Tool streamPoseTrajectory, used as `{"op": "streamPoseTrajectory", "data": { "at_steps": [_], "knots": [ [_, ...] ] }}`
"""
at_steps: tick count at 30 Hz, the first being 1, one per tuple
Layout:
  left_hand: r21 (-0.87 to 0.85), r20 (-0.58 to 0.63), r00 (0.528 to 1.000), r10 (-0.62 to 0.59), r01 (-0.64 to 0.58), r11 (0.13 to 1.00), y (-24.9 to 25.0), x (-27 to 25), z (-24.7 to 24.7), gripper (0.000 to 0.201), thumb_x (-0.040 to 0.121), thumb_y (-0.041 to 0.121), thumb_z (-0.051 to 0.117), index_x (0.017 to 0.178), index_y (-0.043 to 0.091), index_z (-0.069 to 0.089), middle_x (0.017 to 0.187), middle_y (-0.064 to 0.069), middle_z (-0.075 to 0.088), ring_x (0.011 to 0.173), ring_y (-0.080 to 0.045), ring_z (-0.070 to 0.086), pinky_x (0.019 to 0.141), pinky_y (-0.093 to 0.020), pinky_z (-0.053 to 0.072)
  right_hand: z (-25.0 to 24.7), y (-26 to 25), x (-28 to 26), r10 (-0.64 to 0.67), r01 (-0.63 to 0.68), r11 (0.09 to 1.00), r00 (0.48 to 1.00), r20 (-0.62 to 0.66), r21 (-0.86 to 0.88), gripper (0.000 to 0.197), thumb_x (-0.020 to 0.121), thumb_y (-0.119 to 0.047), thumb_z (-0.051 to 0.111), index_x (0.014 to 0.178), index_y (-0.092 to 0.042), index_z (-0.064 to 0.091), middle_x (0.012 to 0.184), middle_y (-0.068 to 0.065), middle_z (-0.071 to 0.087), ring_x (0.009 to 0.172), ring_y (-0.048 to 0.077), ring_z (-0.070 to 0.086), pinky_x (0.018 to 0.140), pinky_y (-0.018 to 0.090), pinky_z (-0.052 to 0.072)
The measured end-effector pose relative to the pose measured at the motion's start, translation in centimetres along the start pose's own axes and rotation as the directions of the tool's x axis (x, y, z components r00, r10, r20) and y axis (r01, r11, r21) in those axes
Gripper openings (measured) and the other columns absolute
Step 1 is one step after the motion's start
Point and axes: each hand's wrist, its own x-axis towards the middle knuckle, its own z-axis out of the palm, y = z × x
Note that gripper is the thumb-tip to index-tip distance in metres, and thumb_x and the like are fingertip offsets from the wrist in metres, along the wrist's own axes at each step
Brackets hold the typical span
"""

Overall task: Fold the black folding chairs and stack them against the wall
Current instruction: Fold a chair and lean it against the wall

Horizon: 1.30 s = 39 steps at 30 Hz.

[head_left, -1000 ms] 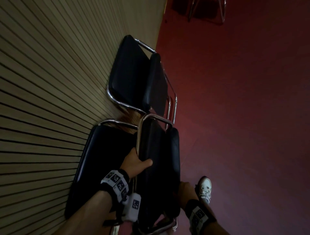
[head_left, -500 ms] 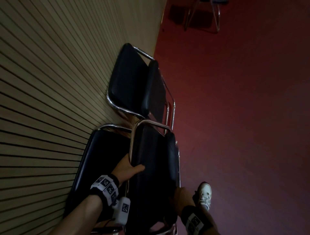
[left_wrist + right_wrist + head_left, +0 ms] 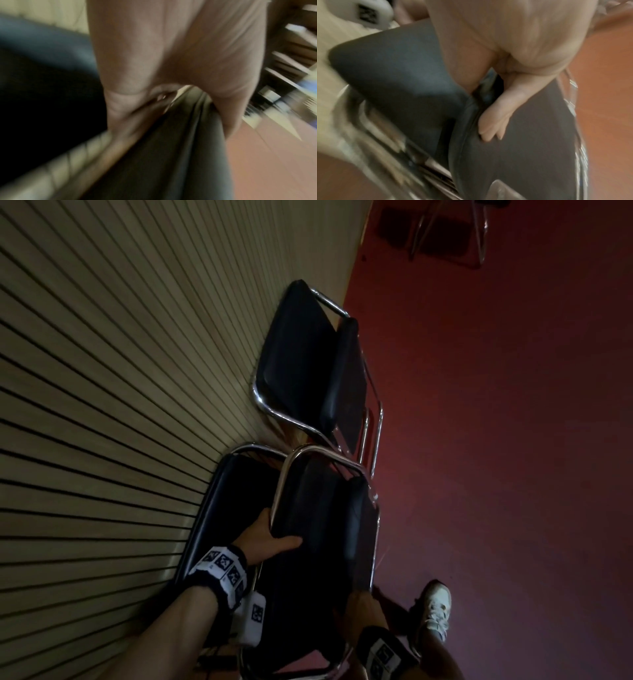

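Observation:
I hold a folded black chair with a chrome frame [image 3: 318, 529] upright in front of me. My left hand [image 3: 270, 539] grips its backrest edge, thumb across the black pad; the left wrist view shows the hand [image 3: 154, 97] clamped over the pad and tube. My right hand [image 3: 359, 607] grips the chair's lower right edge, its fingers [image 3: 494, 116] curled over the black seat cushion [image 3: 522, 155]. Behind it a second folded chair [image 3: 226, 518] leans on the slatted wall [image 3: 120, 392]. A third folded chair [image 3: 308, 364] leans on the wall farther along.
Red floor [image 3: 496, 440] stretches to the right. My white shoe [image 3: 435, 607] stands beside the held chair. An unfolded chair's chrome legs [image 3: 479, 237] and shadow show at the far top right.
The held chair has swung left toward the chair leaning on the wall, and its front now overlaps that chair more. Both hands keep their grips.

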Motion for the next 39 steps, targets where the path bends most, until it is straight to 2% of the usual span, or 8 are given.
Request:
{"op": "streamPoseTrajectory", "data": {
  "at_steps": [3, 7, 14, 18, 28, 33, 36, 39],
  "knots": [
    [-0.133, -0.030, 0.999, 0.030, -0.034, 0.991, -0.7, 0.1, -0.1, 0.093, 0.065, 0.041, 0.091, 0.141, 0.036, 0.037, 0.128, 0.004, 0.061, 0.113, -0.015, 0.062, 0.102, -0.042, 0.051, -0.4, 0.1, 0.4, 0.007, -0.008, 0.999, 1.000, 0.014, 0.047, 0.064, 0.092, -0.059, 0.055, 0.133, -0.011, 0.056, 0.133, 0.009, 0.062, 0.123, 0.026, 0.061, 0.097, 0.031, 0.051],
    [-0.153, -0.083, 0.994, 0.068, -0.080, 0.985, -0.9, 0.1, 0.2, 0.075, 0.074, 0.029, 0.087, 0.133, 0.039, 0.043, 0.121, 0.009, 0.064, 0.110, -0.013, 0.063, 0.101, -0.040, 0.051, -1.0, 0.2, 1.0, 0.037, -0.034, 0.999, 0.997, 0.064, -0.039, 0.078, 0.088, -0.077, 0.043, 0.136, -0.017, 0.056, 0.137, 0.007, 0.060, 0.126, 0.027, 0.060, 0.100, 0.033, 0.050],
    [-0.219, -0.058, 0.997, 0.053, -0.064, 0.974, -0.9, 0.1, 0.8, 0.071, 0.070, 0.016, 0.085, 0.131, 0.031, 0.053, 0.115, 0.002, 0.070, 0.106, -0.017, 0.067, 0.098, -0.044, 0.054, -0.9, 1.1, 1.1, 0.012, -0.012, 1.000, 0.997, 0.072, 0.006, 0.062, 0.099, -0.055, 0.047, 0.139, -0.008, 0.052, 0.140, 0.013, 0.058, 0.129, 0.029, 0.058, 0.103, 0.031, 0.048],
    [-0.244, -0.020, 0.997, 0.069, -0.072, 0.967, -0.8, -0.1, 2.1, 0.079, 0.056, 0.026, 0.087, 0.128, 0.034, 0.056, 0.113, 0.002, 0.073, 0.106, -0.017, 0.069, 0.096, -0.045, 0.056, -1.0, 2.7, 0.4, 0.034, -0.036, 0.999, 0.998, 0.058, 0.029, 0.059, 0.100, -0.052, 0.047, 0.139, -0.007, 0.052, 0.138, 0.013, 0.061, 0.127, 0.028, 0.059, 0.101, 0.031, 0.048],
    [-0.280, -0.003, 0.999, 0.048, -0.047, 0.959, -2.2, -0.3, 2.7, 0.082, 0.054, 0.025, 0.088, 0.129, 0.032, 0.057, 0.114, 0.001, 0.074, 0.107, -0.018, 0.070, 0.098, -0.046, 0.055, 0.5, 3.0, -0.4, 0.046, -0.048, 0.999, 0.996, 0.071, 0.022, 0.057, 0.102, -0.049, 0.044, 0.138, -0.005, 0.051, 0.138, 0.016, 0.059, 0.127, 0.031, 0.058, 0.099, 0.032, 0.048],
    [-0.040, -0.055, 0.997, 0.056, -0.059, 0.997, -1.8, 0.6, 1.2, 0.067, 0.063, 0.039, 0.091, 0.122, 0.029, 0.061, 0.114, 0.007, 0.071, 0.104, -0.013, 0.068, 0.097, -0.036, 0.054, 1.6, 1.9, 1.5, -0.005, 0.009, 0.999, 0.997, 0.081, -0.037, 0.061, 0.102, -0.055, 0.039, 0.134, -0.006, 0.055, 0.137, 0.017, 0.058, 0.126, 0.032, 0.058, 0.100, 0.034, 0.047],
    [0.241, -0.078, 0.993, 0.091, -0.070, 0.968, -0.9, 0.7, 0.5, 0.082, 0.059, 0.067, 0.080, 0.126, 0.026, 0.059, 0.118, 0.008, 0.068, 0.106, -0.010, 0.065, 0.090, -0.027, 0.053, 1.9, 1.6, 2.2, 0.010, -0.005, 0.999, 0.995, 0.097, -0.051, 0.065, 0.100, -0.059, 0.038, 0.133, -0.006, 0.057, 0.138, 0.017, 0.058, 0.127, 0.032, 0.057, 0.101, 0.034, 0.048],
    [0.270, -0.127, 0.987, 0.095, -0.058, 0.961, -0.9, 0.4, 0.7, 0.093, 0.060, 0.073, 0.075, 0.133, 0.020, 0.052, 0.127, 0.004, 0.064, 0.112, -0.014, 0.063, 0.094, -0.028, 0.052, 1.9, 1.3, 2.2, 0.032, -0.030, 0.999, 0.991, 0.127, -0.018, 0.071, 0.100, -0.064, 0.036, 0.133, -0.006, 0.059, 0.138, 0.018, 0.059, 0.128, 0.031, 0.057, 0.103, 0.033, 0.047]
  ]
}}
